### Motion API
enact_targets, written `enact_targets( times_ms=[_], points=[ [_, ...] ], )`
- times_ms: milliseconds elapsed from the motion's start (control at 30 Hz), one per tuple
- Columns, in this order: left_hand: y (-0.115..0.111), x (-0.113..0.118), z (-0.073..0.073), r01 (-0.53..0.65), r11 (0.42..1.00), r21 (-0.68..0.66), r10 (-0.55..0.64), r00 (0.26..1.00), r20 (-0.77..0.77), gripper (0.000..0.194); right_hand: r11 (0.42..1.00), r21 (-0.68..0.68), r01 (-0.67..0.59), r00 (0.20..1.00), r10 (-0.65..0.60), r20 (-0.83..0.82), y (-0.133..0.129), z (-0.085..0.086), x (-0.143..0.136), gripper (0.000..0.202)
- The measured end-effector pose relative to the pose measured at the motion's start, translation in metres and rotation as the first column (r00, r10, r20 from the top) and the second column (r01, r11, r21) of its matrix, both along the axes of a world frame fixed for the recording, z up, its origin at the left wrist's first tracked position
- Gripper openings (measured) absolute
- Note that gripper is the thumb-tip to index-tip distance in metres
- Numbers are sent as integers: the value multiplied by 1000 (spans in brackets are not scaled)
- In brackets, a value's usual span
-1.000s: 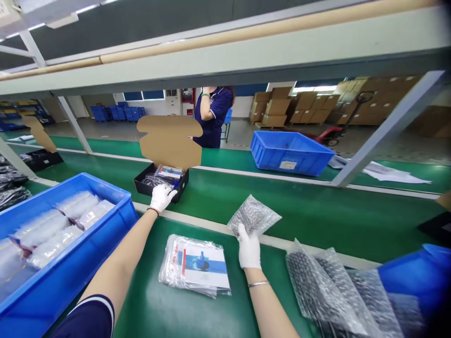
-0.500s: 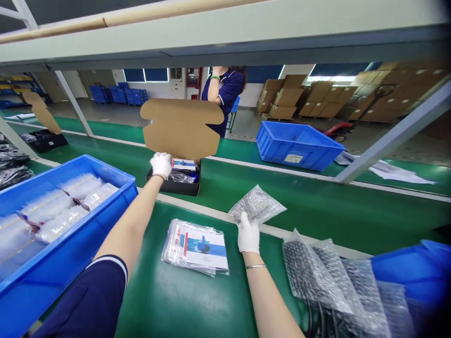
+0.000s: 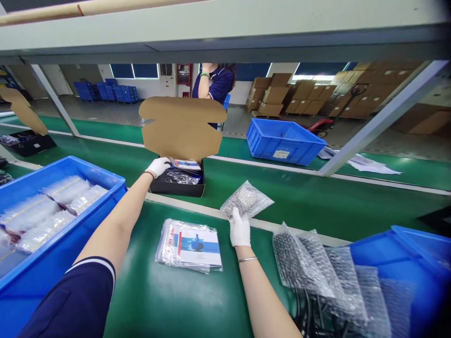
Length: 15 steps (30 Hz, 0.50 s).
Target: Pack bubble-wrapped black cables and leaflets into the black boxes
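My left hand [image 3: 158,166], in a white glove, is at the left rim of an open cardboard box [image 3: 178,188], its fingers curled over the edge. The box has a black outside, a raised brown lid [image 3: 182,129], and a picture booklet [image 3: 186,164] and plastic-wrapped dark items inside. My right hand [image 3: 240,229], also gloved, pinches the near corner of a bubble-wrap bag [image 3: 248,199] with something flat in it, held over the belt's edge strip. Between my arms lies a stack of booklets in clear plastic sleeves [image 3: 190,245].
A blue bin of white wrapped packs [image 3: 63,211] stands left. On the right are several bubble-wrap bags [image 3: 317,267] with black cables, beside a blue bin [image 3: 398,253]. Across the belt are another blue bin [image 3: 287,143] and a person [image 3: 214,87]. A shelf beam [image 3: 225,35] runs overhead.
The view has turned slightly right. The open box has shifted a little right against its surroundings, with my left hand at its left rim. My right hand still grips the bubble-wrap bag.
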<state>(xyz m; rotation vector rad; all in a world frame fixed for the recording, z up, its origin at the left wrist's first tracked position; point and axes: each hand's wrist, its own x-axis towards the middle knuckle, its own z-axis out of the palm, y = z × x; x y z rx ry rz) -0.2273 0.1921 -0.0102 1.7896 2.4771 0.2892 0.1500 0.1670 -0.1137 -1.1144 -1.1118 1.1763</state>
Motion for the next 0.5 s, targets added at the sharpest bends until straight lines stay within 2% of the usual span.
enact_targets(
  times_ms=[133, 200, 267, 333, 367, 433, 500],
  points=[
    [-21, 33, -11, -1, 999, -50, 4, 998, 56, 55, 997, -73, -21, 990, 11, -137, -2, 0, 0, 50],
    [-33, 49, -17, -13, 996, -86, 20, 997, 76, 69, 994, -98, -49, 988, 34, -153, -6, 3, 2, 50],
    [-40, 65, -22, -32, 994, -102, 40, 996, 74, 89, 989, -103, -104, 983, 87, -159, -9, 13, 0, 48],
    [-42, 80, -25, -75, 992, -102, 81, 995, 52, 107, 976, -54, -210, 975, 205, -89, -9, 35, -9, 45],
    [-42, 88, -27, -106, 989, -101, 110, 993, 38, 114, 962, -8, -273, 962, 273, -3, -7, 50, -19, 44],
    [-38, 101, -29, -164, 981, -106, 166, 986, 18, 118, 914, 102, -393, 894, 354, 273, 4, 86, -50, 49],
    [-33, 111, -32, -198, 973, -120, 201, 979, 13, 117, 846, 240, -477, 771, 272, 576, 21, 120, -94, 52]
  ],
)
